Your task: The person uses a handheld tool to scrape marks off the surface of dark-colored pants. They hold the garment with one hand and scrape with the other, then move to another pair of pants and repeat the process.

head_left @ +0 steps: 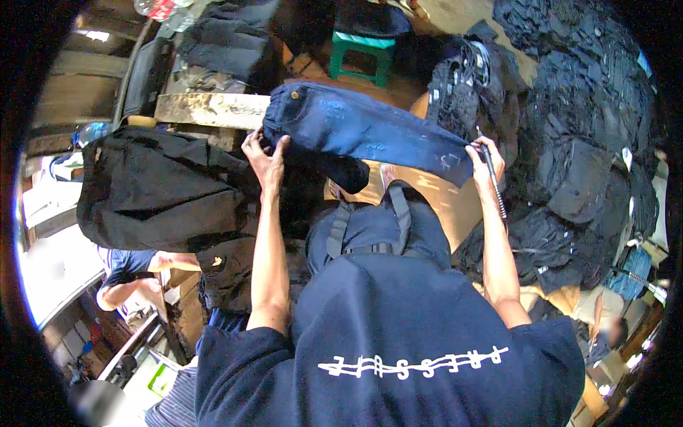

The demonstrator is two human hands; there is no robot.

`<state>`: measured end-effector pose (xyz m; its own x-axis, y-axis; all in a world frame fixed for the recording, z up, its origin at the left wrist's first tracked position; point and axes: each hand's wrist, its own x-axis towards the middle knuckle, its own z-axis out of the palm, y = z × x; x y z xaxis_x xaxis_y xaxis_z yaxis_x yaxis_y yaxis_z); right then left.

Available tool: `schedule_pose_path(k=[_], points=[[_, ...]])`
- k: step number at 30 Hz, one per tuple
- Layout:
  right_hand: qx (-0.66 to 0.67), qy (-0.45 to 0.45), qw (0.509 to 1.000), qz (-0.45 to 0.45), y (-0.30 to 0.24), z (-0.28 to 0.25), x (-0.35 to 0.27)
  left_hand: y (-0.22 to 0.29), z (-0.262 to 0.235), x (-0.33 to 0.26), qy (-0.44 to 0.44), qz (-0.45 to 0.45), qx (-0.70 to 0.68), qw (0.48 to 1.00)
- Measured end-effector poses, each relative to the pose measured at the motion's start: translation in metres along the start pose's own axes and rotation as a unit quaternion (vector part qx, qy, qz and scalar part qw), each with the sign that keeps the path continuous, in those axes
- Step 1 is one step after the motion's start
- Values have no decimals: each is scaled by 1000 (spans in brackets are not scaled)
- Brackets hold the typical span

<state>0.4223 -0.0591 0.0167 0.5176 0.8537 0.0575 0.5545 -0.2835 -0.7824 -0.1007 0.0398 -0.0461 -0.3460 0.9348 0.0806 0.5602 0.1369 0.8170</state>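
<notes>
A pair of dark blue denim trousers stretches sideways between my hands, with scuffed, paler patches on the leg and a button near the waistband. My left hand is closed on the elastic-looking waist end, thumb in front. At the leg-hem end, my right hand grips a slim dark pen-like tool whose coiled cord hangs along the wrist. The fingers of that hand also touch the hem. The trousers' waist end lies against a pale wooden beam.
Black garments are piled on the left and heaped high along the right. A green plastic stool stands beyond the trousers. Another person sits at the lower left, and one more is at the lower right.
</notes>
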Motion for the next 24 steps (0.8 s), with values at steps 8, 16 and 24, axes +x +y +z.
schedule_pose_path(k=[8, 16, 24], points=[[-56, -22, 991, -121, 14, -35, 20, 63, 5, -5, 5, 61, 384, 922], [-190, 154, 953, -179, 75, -131, 168, 177, 154, -109, -92, 20, 237, 967], [-137, 228, 874, -407, -31, -49, 355, 215, 193, -65, 84, -44, 137, 986]])
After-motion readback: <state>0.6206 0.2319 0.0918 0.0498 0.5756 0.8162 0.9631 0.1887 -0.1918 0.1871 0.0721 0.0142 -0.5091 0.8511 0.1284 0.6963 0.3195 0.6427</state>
